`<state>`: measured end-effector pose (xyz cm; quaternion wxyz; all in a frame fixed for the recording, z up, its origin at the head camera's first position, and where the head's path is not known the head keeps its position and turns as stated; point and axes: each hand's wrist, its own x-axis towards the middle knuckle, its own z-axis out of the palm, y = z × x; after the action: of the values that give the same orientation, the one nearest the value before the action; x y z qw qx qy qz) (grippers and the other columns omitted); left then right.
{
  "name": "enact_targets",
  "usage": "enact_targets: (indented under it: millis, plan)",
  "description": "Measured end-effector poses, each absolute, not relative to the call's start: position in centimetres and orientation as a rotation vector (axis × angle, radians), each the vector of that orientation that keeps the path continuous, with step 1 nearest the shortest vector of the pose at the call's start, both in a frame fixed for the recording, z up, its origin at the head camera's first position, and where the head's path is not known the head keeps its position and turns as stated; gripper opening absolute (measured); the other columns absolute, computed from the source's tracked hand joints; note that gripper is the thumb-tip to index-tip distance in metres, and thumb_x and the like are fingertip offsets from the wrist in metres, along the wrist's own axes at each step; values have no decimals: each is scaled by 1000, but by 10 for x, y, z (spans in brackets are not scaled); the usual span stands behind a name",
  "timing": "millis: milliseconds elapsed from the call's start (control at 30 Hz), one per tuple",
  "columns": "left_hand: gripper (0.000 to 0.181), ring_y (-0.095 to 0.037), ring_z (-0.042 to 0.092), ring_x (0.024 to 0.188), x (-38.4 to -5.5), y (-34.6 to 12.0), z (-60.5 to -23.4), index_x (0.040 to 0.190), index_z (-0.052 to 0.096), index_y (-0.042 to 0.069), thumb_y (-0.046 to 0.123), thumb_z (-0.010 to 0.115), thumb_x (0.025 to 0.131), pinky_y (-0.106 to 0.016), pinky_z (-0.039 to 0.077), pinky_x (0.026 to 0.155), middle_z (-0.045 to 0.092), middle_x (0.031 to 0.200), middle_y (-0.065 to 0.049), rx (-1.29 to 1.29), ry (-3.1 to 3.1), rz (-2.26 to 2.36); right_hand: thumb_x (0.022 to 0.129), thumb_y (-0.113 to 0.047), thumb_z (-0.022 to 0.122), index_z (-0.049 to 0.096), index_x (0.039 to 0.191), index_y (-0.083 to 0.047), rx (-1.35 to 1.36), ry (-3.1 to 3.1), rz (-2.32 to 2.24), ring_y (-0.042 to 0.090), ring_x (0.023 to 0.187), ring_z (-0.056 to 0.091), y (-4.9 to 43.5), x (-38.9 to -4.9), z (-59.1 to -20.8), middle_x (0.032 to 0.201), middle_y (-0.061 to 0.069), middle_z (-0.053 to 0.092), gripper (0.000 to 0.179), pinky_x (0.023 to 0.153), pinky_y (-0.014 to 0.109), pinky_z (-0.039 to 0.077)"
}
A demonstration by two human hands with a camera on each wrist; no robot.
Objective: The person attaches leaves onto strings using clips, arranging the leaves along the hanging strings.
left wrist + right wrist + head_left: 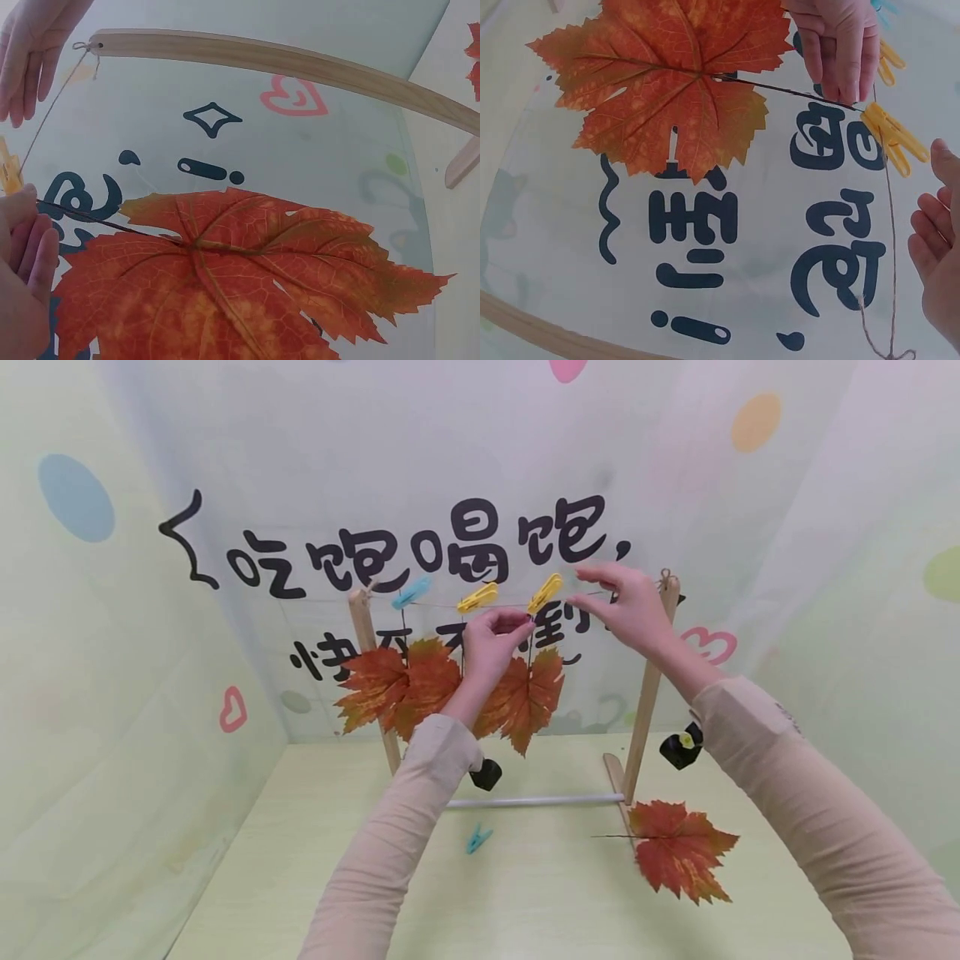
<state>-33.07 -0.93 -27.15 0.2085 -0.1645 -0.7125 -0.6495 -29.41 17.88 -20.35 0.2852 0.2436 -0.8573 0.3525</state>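
Note:
My left hand (495, 647) pinches the dark stem of an orange-red maple leaf (531, 697) just beneath a yellow clothespin (545, 593). That clothespin sits on a thin string (890, 247) and bites the stem's top end, as the right wrist view shows. Beside it my right hand (626, 610) hangs in the air, thumb and fingers parted, apart from the clothespin and holding nothing. Further left along the string are another yellow clothespin (477, 598) and a blue clothespin (411, 593), with leaves (375, 685) below them. My left forearm hides part of the middle leaf.
The string runs between two wooden posts (651, 710), joined low down by a white rod (540, 801). On the table (315, 860) lie a blue clothespin (477, 838) and a loose maple leaf (682, 852). A printed cloth (330, 468) hangs behind.

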Motion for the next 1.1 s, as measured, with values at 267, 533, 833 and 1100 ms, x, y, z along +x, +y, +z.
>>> enact_targets:
  millis: [267,533,833,1100]
  plan:
    - [19,-15,63,77,-322,-14,-275,93,68,1,9,73,76,-23,53,70,68,87,-9,-526,-1991,-1805,77,-14,72,59,116,0,612,-2341,942,25,108,55,197,-283,-219,115,15,61,43,93,36,43]
    - [18,-14,63,81,-311,-14,-281,94,68,3,12,72,78,-22,52,74,68,89,-8,-581,-2064,-1773,77,-13,72,59,115,1,640,-2378,965,28,107,56,215,-270,-245,114,17,61,43,92,40,43]
    - [18,-14,62,78,-301,-7,-287,93,68,4,13,72,78,-22,51,71,67,87,-7,-610,-2096,-1791,77,-11,71,57,115,5,628,-2408,994,35,105,56,239,-258,-274,113,22,60,44,88,46,44]
    - [18,-16,63,76,-295,3,-304,94,67,-1,6,70,78,-22,52,70,68,90,-13,-695,-2127,-1874,76,-9,72,59,113,4,566,-2422,1007,29,97,58,262,-247,-308,107,21,63,41,81,3,38]
